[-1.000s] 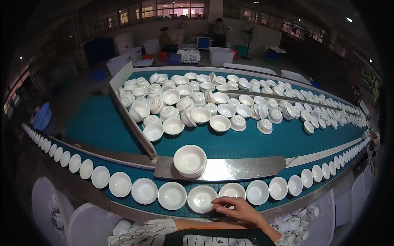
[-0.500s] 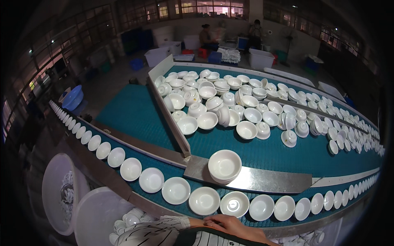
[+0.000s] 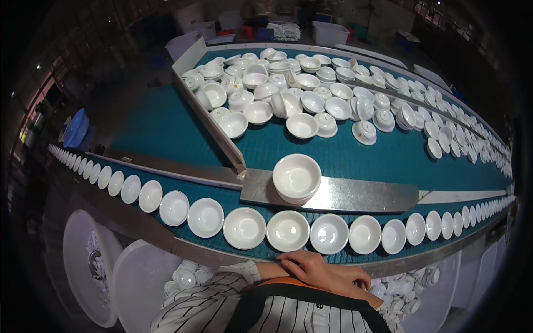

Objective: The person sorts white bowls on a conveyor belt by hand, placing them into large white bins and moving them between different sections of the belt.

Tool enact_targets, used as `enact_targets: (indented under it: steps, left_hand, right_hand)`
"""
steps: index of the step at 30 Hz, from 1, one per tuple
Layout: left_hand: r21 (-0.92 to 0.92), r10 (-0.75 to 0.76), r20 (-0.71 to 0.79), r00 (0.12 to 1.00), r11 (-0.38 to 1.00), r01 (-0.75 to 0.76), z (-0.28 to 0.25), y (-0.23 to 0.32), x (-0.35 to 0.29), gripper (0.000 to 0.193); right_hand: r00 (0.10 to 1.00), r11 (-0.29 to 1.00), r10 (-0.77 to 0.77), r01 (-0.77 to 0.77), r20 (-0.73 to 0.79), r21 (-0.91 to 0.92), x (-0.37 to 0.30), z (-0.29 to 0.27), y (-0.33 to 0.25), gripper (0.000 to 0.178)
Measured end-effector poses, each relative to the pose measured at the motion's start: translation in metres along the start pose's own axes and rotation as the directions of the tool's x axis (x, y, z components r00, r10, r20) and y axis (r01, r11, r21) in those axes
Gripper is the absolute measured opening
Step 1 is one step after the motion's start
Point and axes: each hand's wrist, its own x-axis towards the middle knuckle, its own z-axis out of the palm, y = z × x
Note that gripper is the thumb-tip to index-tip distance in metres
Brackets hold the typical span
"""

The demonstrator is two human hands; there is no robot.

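Narrow teal conveyor belting crosses the work position from left to right, directly ahead of my body. Nearest to me, my arms are crossed. Right hand: empty, fingers loosely bent, laid over my left forearm, fingertips pointing left. Left hand: on the right side, fingers curled; part of it is hidden, so I cannot tell whether it grips anything. At my lower left, a deep whitish plastic tub stands below the belt edge.

Controlling relation: a single-file row of round, glossy white bowls lies on the belting, just beyond my hands and apart from them. Nearest bowl: ahead of my right fingertips, closer to the right hand than to the left. Each bowl is round, with no long axis; the row's long axis runs left to right, across my line of reach.

Beyond the row, a flat bare-metal plate carries a short stack of white bowls. Farther off, a wide teal belt holds a loose heap of white bowls, some overturned. Last, in the dim background, stands a pale rectangular bin
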Motion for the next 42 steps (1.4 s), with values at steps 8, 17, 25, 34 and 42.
enact_targets:
  steps: [8, 17, 25, 34, 42]
  left_hand:
    - [-0.047, -0.076, -0.126, 0.989, 0.996, 0.071, 0.002, 0.02, 0.033, 0.024]
    - [0.618, 0.354, -0.71, 0.608, 0.727, 0.299, -0.018, 0.033, 0.065, 0.024]
    - [0.713, 0.43, -0.701, 0.569, 0.44, 0.546, -0.05, 0.016, 0.082, 0.054]
    - [0.423, -0.122, -0.883, 0.453, 0.207, 0.882, -0.076, 0.03, 0.107, 0.028]
    - [0.696, 0.411, -0.718, 0.562, 0.431, 0.574, -0.066, 0.025, 0.153, 0.04]
  right_hand:
    - [0.988, 0.992, -0.122, 0.125, -0.092, 0.023, -0.02, -0.032, -0.005, 0.017]
    - [0.463, 0.916, 0.398, -0.155, -0.792, 0.369, -0.127, -0.168, 0.062, 0.021]
    - [0.528, 0.741, 0.073, -0.597, -0.846, -0.308, -0.19, -0.18, 0.109, 0.043]
    - [0.765, 0.695, 0.081, -0.503, -0.639, -0.514, -0.208, -0.212, 0.116, 0.017]
    - [0.584, 0.777, 0.064, -0.538, -0.809, -0.327, -0.218, -0.248, 0.115, 0.023]
